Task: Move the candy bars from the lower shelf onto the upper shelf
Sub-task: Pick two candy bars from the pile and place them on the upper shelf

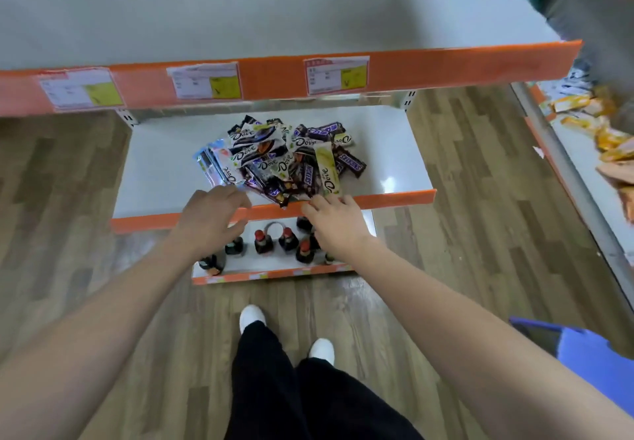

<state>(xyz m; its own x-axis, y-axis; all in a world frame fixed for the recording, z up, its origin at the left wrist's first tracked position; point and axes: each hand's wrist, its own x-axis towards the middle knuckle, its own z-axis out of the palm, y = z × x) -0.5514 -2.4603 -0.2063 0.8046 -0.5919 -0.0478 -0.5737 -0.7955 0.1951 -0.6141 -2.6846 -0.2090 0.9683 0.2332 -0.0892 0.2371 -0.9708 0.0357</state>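
Where the head view looks down, a heap of candy bars (281, 158), Dove and Snickers wrappers among them, lies at the centre of the frame on the white lower shelf (164, 178), close to its orange front lip. Just below the heap, the left hand (211, 214) hovers with fingers loosely spread, holding nothing, its fingertips next to a pale blue wrapper. Beside it, the right hand (334, 221) is relaxed and empty, its fingertips at the heap's near edge. Across the upper frame runs the upper shelf (274, 17). Under the hands stand dark bottles (264, 242).
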